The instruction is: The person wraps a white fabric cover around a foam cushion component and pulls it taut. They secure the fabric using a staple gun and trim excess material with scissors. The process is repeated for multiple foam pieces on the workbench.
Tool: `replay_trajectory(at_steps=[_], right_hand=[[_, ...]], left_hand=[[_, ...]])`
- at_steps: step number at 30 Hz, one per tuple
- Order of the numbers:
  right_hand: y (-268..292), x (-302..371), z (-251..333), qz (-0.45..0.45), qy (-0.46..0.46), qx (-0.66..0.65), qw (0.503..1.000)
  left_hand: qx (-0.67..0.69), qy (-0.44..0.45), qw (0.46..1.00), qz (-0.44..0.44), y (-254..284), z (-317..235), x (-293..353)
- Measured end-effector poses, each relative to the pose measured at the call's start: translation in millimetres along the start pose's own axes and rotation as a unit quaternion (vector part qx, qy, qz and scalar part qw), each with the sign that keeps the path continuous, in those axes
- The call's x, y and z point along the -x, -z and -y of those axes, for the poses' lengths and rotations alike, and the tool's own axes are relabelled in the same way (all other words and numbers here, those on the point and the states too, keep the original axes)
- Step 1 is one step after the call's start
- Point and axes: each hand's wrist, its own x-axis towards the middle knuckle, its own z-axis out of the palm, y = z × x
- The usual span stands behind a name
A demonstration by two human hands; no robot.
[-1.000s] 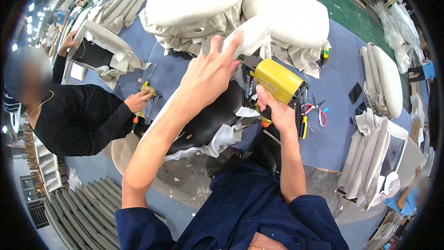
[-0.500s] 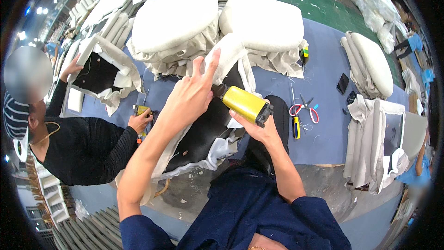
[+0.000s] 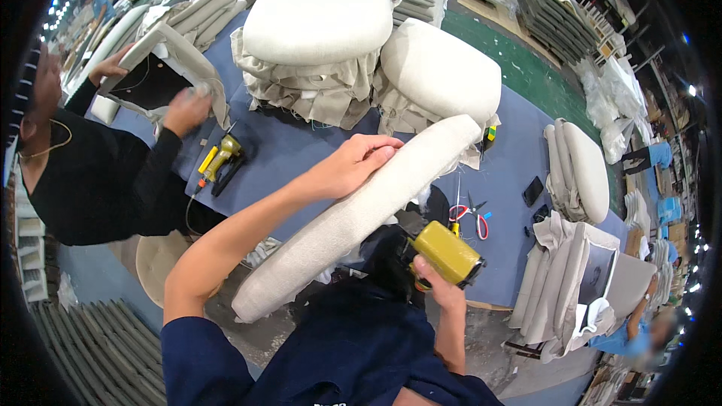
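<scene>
A beige upholstered seat cushion (image 3: 353,222) stands tilted up on its edge in front of me, running from lower left to upper right. My left hand (image 3: 359,164) grips its upper edge, thumb and fingers together over the fabric. In my right hand (image 3: 440,286) is a yellow staple gun (image 3: 448,251), held by its handle beside the cushion's right face. Its nose is close to the dark underside, but I cannot tell if they touch. Most of that underside is hidden.
Cushions (image 3: 316,22) are stacked at the back of the blue table (image 3: 274,169). Scissors (image 3: 472,218) and a phone (image 3: 532,191) lie to the right, near folded covers (image 3: 553,278). At left, a co-worker handles another cushion (image 3: 177,49); a second staple gun (image 3: 222,156) lies nearby.
The cushion has turned from underside up to standing on edge. My left hand has moved onto its rim, and the staple gun is lower and further right. The co-worker's staple gun has been let go.
</scene>
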Motion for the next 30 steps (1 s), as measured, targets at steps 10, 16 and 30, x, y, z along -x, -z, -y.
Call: replay_trajectory(at_steps=[10,16,30], right_hand=[[-88,-58,1,-0.08,0.246,0.118,0.959],[-86,-95,34,0.039,0.071,-0.111,0.991],[-74,-103,53,0.04,0.164,0.028,0.985]], left_hand=[[-0.266,0.146,0.952,0.042,42,-44,17],[-0.559,0.058,0.814,-0.147,21,-41,36],[-0.571,0.012,0.819,-0.055,22,-46,24]])
